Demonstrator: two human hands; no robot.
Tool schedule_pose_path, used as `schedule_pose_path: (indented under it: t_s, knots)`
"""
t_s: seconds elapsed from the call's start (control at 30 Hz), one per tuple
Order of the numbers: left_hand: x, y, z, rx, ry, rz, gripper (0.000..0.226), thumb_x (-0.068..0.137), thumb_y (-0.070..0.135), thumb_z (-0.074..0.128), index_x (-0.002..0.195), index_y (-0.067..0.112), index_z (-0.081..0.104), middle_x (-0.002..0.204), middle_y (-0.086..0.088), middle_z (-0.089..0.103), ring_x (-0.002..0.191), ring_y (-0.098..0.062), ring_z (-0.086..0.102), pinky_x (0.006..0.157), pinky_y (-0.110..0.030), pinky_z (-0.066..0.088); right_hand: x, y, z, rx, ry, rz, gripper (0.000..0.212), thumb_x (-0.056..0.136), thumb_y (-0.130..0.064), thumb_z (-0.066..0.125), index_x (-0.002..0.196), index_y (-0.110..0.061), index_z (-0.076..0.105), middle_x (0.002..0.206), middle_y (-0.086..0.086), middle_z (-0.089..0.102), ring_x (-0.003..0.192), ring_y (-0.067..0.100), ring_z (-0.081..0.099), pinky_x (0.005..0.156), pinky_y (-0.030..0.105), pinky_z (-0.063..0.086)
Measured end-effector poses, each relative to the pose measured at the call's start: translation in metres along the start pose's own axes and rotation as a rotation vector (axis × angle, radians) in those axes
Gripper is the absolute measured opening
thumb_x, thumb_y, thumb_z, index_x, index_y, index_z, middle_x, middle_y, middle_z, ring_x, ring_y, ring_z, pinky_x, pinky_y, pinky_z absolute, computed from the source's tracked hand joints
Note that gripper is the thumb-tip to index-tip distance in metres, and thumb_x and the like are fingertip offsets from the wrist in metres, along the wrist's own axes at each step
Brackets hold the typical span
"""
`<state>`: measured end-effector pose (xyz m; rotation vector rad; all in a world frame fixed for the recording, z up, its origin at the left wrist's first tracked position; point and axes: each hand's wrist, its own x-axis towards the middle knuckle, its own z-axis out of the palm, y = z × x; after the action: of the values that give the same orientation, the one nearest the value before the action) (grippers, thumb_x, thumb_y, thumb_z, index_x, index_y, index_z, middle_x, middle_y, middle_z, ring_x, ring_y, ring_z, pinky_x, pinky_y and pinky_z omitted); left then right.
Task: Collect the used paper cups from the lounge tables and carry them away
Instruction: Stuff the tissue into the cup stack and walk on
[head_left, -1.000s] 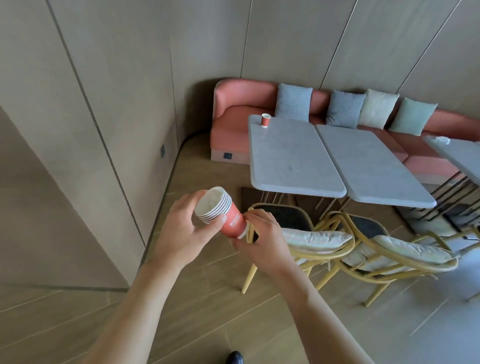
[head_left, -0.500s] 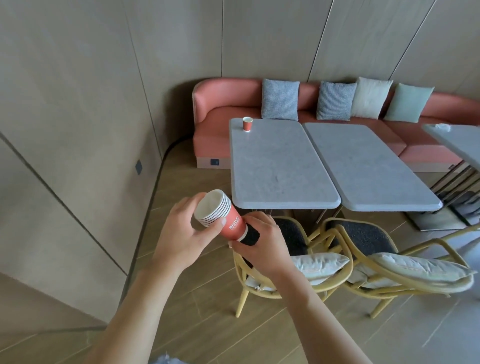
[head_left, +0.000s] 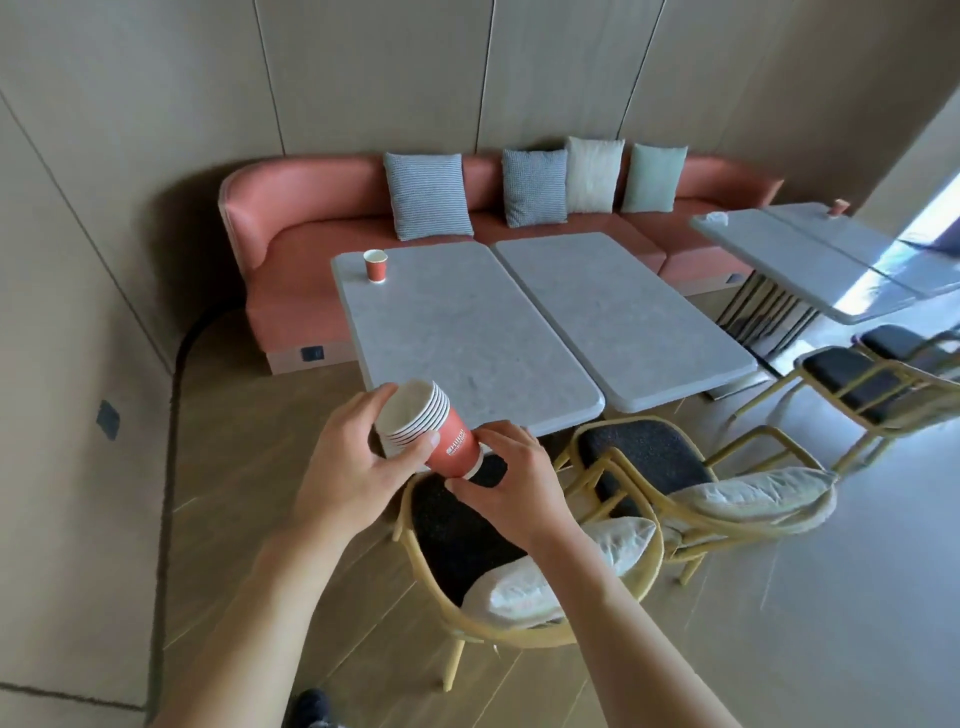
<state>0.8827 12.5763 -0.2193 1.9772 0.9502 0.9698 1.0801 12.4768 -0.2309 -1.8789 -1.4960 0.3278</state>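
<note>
Your left hand (head_left: 353, 467) grips the rims and your right hand (head_left: 511, 480) cups the base of the nested cup stack (head_left: 434, 428), tilted between them. It looks light and easily crushed, so hold it by the stiffer rims and base, gently. Ahead of your left hand, one lone cup (head_left: 375, 265) stands at the near table (head_left: 467, 332)'s far corner; another cup (head_left: 838, 207) sits far right. The chair (head_left: 519, 582) under your hands blocks the straight reach, so go round
</note>
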Motion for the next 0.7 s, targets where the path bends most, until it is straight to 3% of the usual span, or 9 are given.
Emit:
schedule_pose_path:
  t_s: [0.07, 0.27, 0.47, 0.7]
  knots:
    - [0.028, -0.012, -0.011, 0.019, -0.041, 0.011, 0.071, 0.087, 0.067, 0.071, 0.145, 0.029, 0.057, 0.132, 0.01, 0.063, 0.125, -0.013, 0.06, 0.099, -0.04, 0.059, 0.018, -0.011, 0.006, -0.027, 0.029, 0.04, 0.059, 0.079, -0.043, 0.089, 0.132, -0.028, 0.071, 0.129, -0.014, 0.063, 0.121, 0.01, 0.055, 0.107, 0.044, 0.052]
    - [0.101, -0.043, -0.057, -0.013, -0.126, 0.091, 0.069, 0.087, 0.067, 0.071, 0.143, 0.029, 0.058, 0.132, 0.009, 0.064, 0.126, -0.013, 0.061, 0.097, -0.035, 0.059, 0.077, -0.052, 0.034, -0.044, 0.078, 0.145, 0.059, 0.079, -0.04, 0.09, 0.134, -0.028, 0.07, 0.13, -0.014, 0.061, 0.122, 0.011, 0.053, 0.106, 0.042, 0.052]
    - [0.135, -0.088, -0.104, -0.074, -0.091, 0.126, 0.053, 0.086, 0.065, 0.074, 0.129, 0.035, 0.063, 0.12, 0.016, 0.067, 0.119, -0.013, 0.064, 0.094, -0.029, 0.054, 0.124, -0.085, 0.082, -0.04, 0.071, 0.17, 0.056, 0.076, -0.037, 0.091, 0.128, -0.027, 0.073, 0.126, -0.013, 0.063, 0.121, 0.009, 0.051, 0.107, 0.047, 0.047]
    - [0.159, -0.141, -0.17, -0.116, 0.039, 0.076, 0.053, 0.087, 0.064, 0.077, 0.129, 0.035, 0.063, 0.122, 0.015, 0.068, 0.117, -0.014, 0.067, 0.094, -0.034, 0.058, 0.189, -0.128, 0.14, -0.075, -0.029, 0.076, 0.058, 0.077, -0.049, 0.088, 0.13, -0.031, 0.072, 0.127, -0.016, 0.063, 0.122, 0.01, 0.054, 0.108, 0.046, 0.049]
